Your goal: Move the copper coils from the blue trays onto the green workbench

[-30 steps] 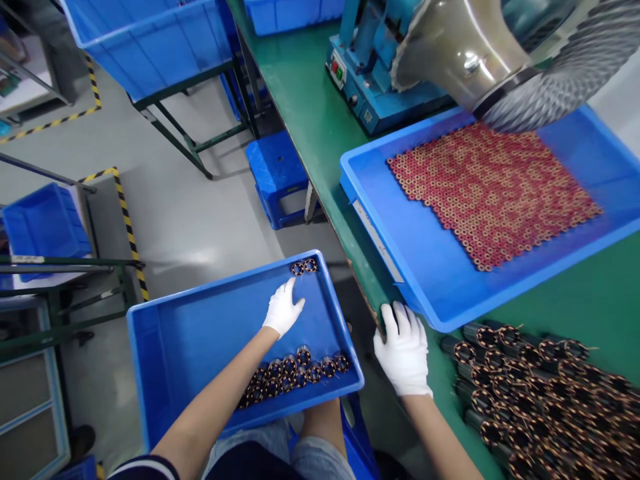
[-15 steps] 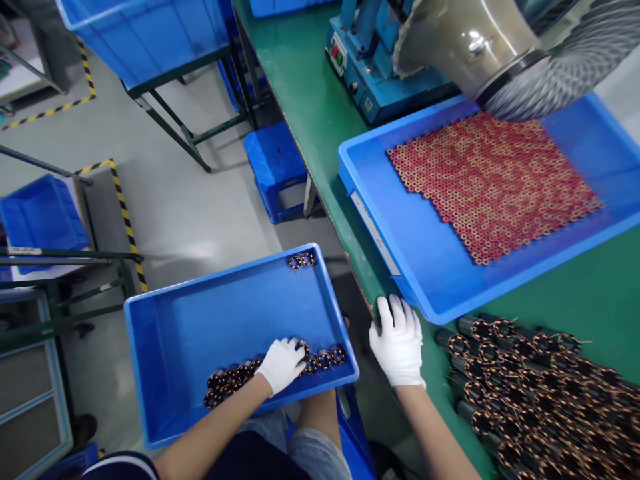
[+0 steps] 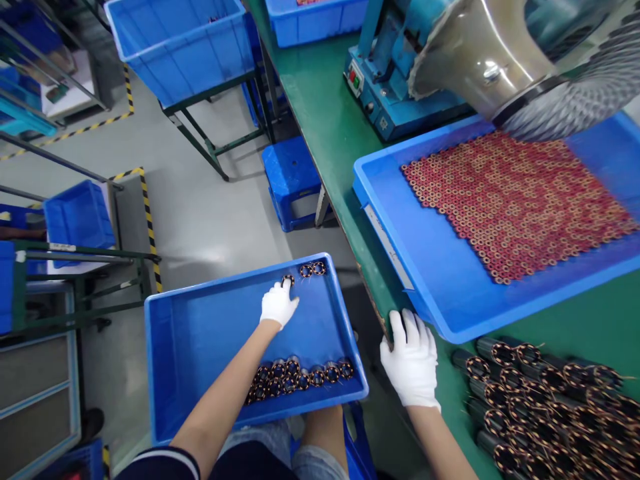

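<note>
My left hand, in a white glove, reaches to the far side of a blue tray and has its fingers closed on a motor stator, a black cylinder ringed with copper wire. Right of it, two more stators stand in the far corner. Along the near side, several stators are packed together. My right hand, also gloved, lies on the edge of the green table with its fingers stretched out, holding nothing. Many stators are stacked on the table to its right.
A larger blue tray on the table holds many small red rings. Behind it stands a blue machine with a metal hood and duct. A blue stool and a bin on a stand are beyond.
My left hand has moved from the near cluster of stators to the far side of the tray, carrying a stator. My right hand stays on the table edge. The view has shifted slightly.
</note>
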A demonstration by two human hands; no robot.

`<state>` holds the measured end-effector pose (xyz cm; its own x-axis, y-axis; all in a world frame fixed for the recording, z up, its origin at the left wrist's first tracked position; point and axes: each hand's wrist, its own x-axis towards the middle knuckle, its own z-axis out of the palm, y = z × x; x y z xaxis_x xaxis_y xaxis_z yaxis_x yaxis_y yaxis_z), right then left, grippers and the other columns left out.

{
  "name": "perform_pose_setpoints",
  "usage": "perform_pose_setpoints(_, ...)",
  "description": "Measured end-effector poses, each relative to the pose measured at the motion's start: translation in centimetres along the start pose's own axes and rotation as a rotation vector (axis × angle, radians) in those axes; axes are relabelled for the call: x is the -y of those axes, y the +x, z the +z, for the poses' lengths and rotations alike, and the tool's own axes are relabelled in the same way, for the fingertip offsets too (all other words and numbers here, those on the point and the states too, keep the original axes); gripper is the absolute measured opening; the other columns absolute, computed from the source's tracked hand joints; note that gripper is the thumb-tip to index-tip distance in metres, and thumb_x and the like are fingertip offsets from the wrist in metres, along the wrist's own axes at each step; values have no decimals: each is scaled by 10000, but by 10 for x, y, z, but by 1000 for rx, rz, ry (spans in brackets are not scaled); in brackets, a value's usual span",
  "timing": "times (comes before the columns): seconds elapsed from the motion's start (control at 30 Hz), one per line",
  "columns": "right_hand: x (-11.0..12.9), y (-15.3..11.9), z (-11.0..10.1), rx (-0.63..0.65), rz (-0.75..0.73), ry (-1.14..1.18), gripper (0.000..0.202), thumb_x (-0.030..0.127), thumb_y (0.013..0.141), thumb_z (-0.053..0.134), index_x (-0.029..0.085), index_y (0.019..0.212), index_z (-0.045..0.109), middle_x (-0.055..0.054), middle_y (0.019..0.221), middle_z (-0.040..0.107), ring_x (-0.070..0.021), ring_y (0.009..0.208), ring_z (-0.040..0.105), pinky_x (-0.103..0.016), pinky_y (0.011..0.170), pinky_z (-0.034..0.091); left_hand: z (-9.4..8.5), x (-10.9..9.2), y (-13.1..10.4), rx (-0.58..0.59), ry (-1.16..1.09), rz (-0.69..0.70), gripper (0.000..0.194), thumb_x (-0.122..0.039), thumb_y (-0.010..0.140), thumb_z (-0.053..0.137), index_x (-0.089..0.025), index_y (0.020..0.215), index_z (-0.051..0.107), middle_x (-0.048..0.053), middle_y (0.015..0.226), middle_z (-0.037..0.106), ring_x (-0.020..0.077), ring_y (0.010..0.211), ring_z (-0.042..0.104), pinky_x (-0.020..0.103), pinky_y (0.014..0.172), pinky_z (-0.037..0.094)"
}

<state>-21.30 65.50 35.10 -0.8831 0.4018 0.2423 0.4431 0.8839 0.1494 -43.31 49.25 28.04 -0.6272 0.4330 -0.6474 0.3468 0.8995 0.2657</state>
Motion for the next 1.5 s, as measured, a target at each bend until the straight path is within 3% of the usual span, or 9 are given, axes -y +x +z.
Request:
perform_pose_setpoints(0.13,1,1,-2,1,1,-10,464,161,740,551,75,1187,459,-191,1176,531,-324,1040,509,-454,880,439,4,2,18,44,-205,24,627,-314,810,442,-264,1410,266,92,1321,465,208,1171,525,318,1002,454)
perform_pose_setpoints(0.3,1,0,-2,22,17,15,482,161,727,566,60,1190,480,-200,1187,524,-324,1059,501,-464,893,429,28,30,-15,81,-298,39,541,-247,885,238,-168,1420,230,27,1429,371,53,1286,405,166,1112,334)
perform_pose_setpoints(0.5,1,-1,-1,34,15,1,479,192,731,577,61,1182,483,-198,1187,526,-336,1057,509,-464,889,433,56,69,-77,368,-143,88,400,-367,843,376,-196,1123,605,45,1185,606,177,1109,570,314,1030,441)
perform_pose_setpoints(0.73,1,-2,-1,41,9,2,484,202,739,569,61,1192,475,-199,1193,520,-333,1068,508,-464,895,426,79,38,-82,434,73,191,276,-202,752,447,-114,910,655,172,982,647,284,1010,604,447,953,434)
perform_pose_setpoints(0.83,1,-2,-1,42,10,2,490,192,739,564,70,1201,457,-199,1194,518,-332,1073,503,-463,896,424,72,28,-71,389,54,145,226,-144,717,467,-104,832,657,185,932,654,277,979,618,417,933,444)
perform_pose_setpoints(1.13,1,4,-3,-13,-35,-21,446,187,745,541,78,1169,459,-205,1144,541,-331,1011,534,-451,829,456,-1,50,11,-43,-405,-330,458,-458,835,358,-146,1114,544,179,1126,610,292,1112,563,427,936,450)
perform_pose_setpoints(1.3,1,2,-2,-3,-44,-22,467,198,732,561,60,1168,469,-217,1146,535,-346,1035,524,-460,839,454,2,39,34,46,-768,-216,478,-409,887,303,-123,1248,431,112,1170,608,112,982,626,225,853,509)
perform_pose_setpoints(1.4,0,1,-1,8,-50,-7,504,203,732,569,68,1201,444,-228,1147,527,-343,1070,502,-465,849,445,13,48,19,105,-853,-149,525,-368,908,265,-120,1371,269,113,1294,525,77,1049,599,189,865,507)
perform_pose_setpoints(1.5,0,0,0,16,-48,7,528,206,734,565,75,1227,426,-232,1146,524,-346,1084,491,-472,852,439,27,71,-12,125,-769,-129,488,-320,883,339,-122,1328,369,105,1332,489,111,1157,538,237,999,458)
